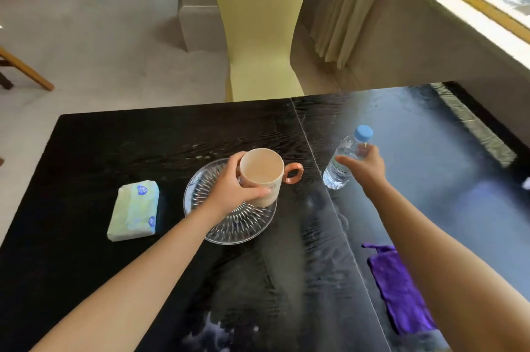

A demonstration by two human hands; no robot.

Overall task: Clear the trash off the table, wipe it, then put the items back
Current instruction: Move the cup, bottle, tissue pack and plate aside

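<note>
My left hand (232, 188) grips a cream mug (262, 172) with a pink handle, held over a clear ribbed glass plate (229, 225) in the middle of the black table (86, 151). Whether the mug rests on the plate or hangs just above it, I cannot tell. My right hand (365, 165) holds a small clear water bottle (341, 165) with a blue cap, tilted, its base close to the tabletop. A soft tissue pack (134, 209) lies left of the plate. A purple cloth (398, 288) lies near the right front, partly hidden by my right forearm.
A pale yellow covered chair (259, 25) stands at the table's far edge. A window ledge (459, 7) and curtain run along the right. A wooden chair leg (25, 70) shows at the far left. A small white object (526, 183) peeks in at the right edge.
</note>
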